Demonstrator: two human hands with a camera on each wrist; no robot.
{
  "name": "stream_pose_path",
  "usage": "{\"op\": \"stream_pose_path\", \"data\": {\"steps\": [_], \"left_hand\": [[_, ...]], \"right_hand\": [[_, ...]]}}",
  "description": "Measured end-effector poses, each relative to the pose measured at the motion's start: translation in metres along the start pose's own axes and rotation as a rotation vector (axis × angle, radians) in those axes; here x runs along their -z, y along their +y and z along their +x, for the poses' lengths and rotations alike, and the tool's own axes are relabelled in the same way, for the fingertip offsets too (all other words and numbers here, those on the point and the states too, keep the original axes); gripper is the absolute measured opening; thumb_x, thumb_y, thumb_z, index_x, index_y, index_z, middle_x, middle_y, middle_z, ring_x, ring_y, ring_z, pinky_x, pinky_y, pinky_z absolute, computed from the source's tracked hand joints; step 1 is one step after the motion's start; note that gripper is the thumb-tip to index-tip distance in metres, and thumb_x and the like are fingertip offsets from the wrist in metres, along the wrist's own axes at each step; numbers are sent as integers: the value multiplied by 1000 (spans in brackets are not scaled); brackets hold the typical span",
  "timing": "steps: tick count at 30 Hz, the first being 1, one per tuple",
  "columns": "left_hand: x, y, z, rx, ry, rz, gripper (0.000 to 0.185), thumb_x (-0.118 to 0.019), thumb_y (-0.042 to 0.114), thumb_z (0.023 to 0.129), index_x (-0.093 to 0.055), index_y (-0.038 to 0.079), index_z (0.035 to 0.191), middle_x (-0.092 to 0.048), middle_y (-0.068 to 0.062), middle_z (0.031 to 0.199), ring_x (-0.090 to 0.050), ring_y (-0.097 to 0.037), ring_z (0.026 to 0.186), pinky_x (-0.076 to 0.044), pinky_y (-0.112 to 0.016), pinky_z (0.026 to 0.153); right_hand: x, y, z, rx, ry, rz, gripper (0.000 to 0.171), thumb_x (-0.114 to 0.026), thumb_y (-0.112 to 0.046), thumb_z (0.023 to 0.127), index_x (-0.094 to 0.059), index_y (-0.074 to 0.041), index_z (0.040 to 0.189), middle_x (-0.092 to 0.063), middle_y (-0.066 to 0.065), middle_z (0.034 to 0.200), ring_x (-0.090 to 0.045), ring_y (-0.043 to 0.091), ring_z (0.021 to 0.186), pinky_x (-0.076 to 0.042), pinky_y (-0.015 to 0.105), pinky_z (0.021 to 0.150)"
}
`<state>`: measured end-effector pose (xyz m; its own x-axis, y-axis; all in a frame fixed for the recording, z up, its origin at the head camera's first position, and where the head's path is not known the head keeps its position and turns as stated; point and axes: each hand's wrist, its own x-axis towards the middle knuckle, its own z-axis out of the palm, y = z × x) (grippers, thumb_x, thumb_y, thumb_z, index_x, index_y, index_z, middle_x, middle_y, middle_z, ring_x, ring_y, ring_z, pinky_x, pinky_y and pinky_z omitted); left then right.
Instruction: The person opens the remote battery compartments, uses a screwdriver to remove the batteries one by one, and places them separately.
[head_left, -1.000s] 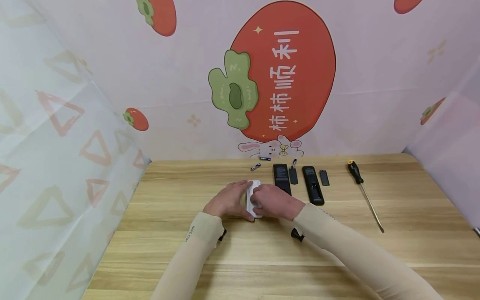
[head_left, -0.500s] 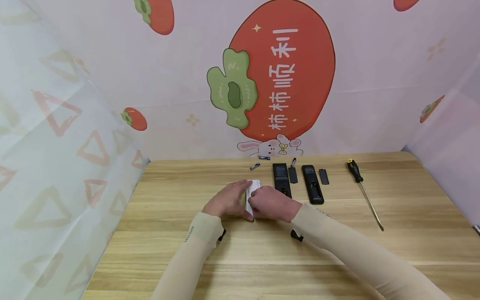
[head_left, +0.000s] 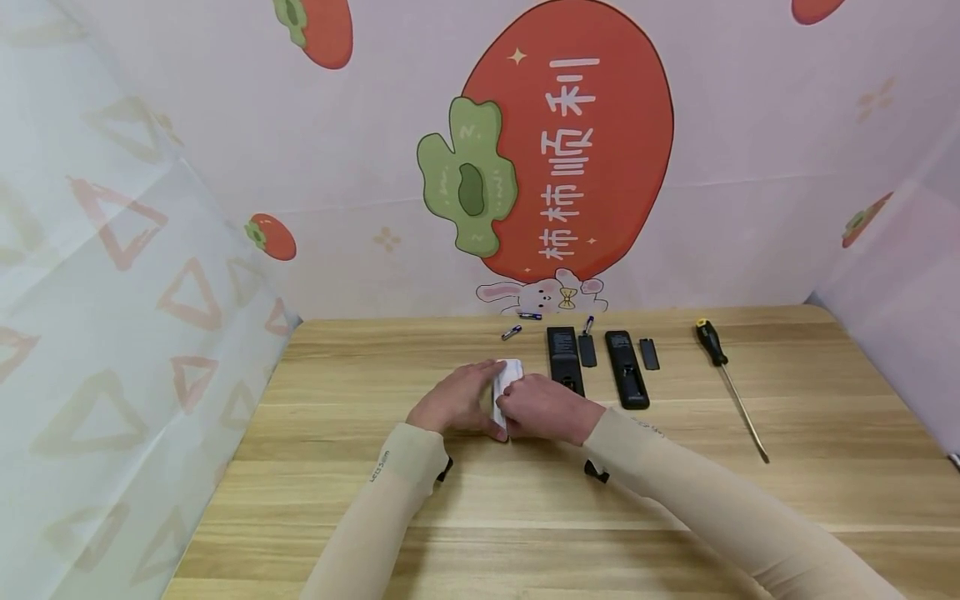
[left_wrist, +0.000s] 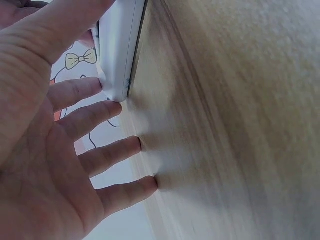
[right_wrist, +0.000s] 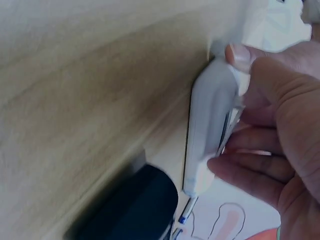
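Observation:
A white remote control (head_left: 511, 372) lies on the wooden table, mostly covered by both hands in the head view. My left hand (head_left: 459, 400) holds it by its ends, thumb at the near end and fingertips at the far end; in the left wrist view the other fingers spread out, tips down at the table. Over the remote's upper face, my right hand (head_left: 551, 407) has curled fingers and a bent thumb. In the right wrist view they pinch a thin, slightly raised battery cover (right_wrist: 230, 131) on the remote.
Right of the hands lie two black remotes (head_left: 561, 343) (head_left: 621, 354) with open battery bays, and their loose covers (head_left: 587, 351) (head_left: 648, 354). Small batteries (head_left: 512, 332) (head_left: 529, 317) (head_left: 588, 322) lie at the back. A long screwdriver (head_left: 722, 363) lies farther right.
My right hand has shifted slightly left over the white remote, its fingers drawn in tighter. The left hand has stayed in place.

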<state>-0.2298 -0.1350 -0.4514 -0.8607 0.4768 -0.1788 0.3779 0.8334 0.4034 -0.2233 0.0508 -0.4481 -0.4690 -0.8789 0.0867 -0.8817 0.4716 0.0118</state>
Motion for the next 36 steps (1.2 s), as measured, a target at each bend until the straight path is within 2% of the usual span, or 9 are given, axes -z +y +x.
{"op": "stream_pose_path", "data": {"steps": [7, 11, 14, 17, 21, 26, 32, 36], "left_hand": [[-2, -2, 1, 20, 5, 1, 113, -97, 45, 63, -42, 11, 156, -40, -7, 159, -41, -29, 142, -35, -43, 115], [-3, -2, 2, 7, 2, -12, 111, -97, 44, 64, -42, 10, 155, -40, -9, 159, -41, -30, 142, -36, -44, 115], [-3, -1, 2, 13, -5, -9, 111, -96, 44, 65, -41, 11, 156, -39, -9, 160, -40, -31, 143, -35, -45, 115], [-3, 0, 2, 23, -10, 0, 112, -96, 46, 65, -40, 12, 156, -38, -8, 160, -39, -30, 144, -34, -45, 116], [-3, 0, 1, 34, -17, 0, 113, -96, 46, 65, -40, 13, 157, -37, -8, 161, -37, -30, 145, -32, -45, 117], [-2, 1, -1, 39, -26, -3, 114, -96, 46, 65, -38, 13, 158, -35, -8, 162, -34, -31, 147, -29, -46, 119], [-3, 1, -1, 53, -29, 0, 116, -95, 48, 65, -35, 15, 159, -33, -7, 163, -32, -31, 148, -27, -46, 119], [-4, 1, -1, 63, -27, -4, 117, -95, 48, 65, -34, 17, 160, -32, -7, 164, -32, -30, 148, -27, -46, 119]], "right_hand": [[1, 10, -4, -45, 51, 204, 2, -72, -13, 90, -74, -11, 89, -65, -7, 77, -53, 5, 65, -47, 20, 62], [0, 14, -9, -28, 98, 247, 9, -68, -9, 92, -71, -14, 86, -60, -10, 74, -48, 4, 62, -42, 19, 60], [1, 14, -12, -13, 142, 230, 10, -66, -11, 97, -73, -12, 90, -66, -7, 78, -52, 4, 63, -46, 18, 61], [2, 14, -14, -16, 187, 173, 9, -66, -15, 99, -74, -10, 98, -72, -1, 86, -62, 6, 69, -53, 23, 65], [2, 16, -17, -52, 235, 77, 12, -66, -16, 99, -73, -8, 105, -75, 4, 96, -70, 13, 80, -59, 30, 71], [5, 20, -20, -109, 294, 11, 18, -69, -14, 98, -72, -4, 113, -75, 8, 104, -73, 19, 86, -60, 34, 77], [11, 32, -21, -189, 354, -8, 12, -69, -12, 97, -71, -5, 107, -74, 7, 96, -71, 20, 79, -60, 35, 72], [14, 43, -20, -272, 312, -26, 11, -67, -15, 99, -71, -6, 104, -73, 6, 91, -67, 18, 69, -59, 33, 65]]}}
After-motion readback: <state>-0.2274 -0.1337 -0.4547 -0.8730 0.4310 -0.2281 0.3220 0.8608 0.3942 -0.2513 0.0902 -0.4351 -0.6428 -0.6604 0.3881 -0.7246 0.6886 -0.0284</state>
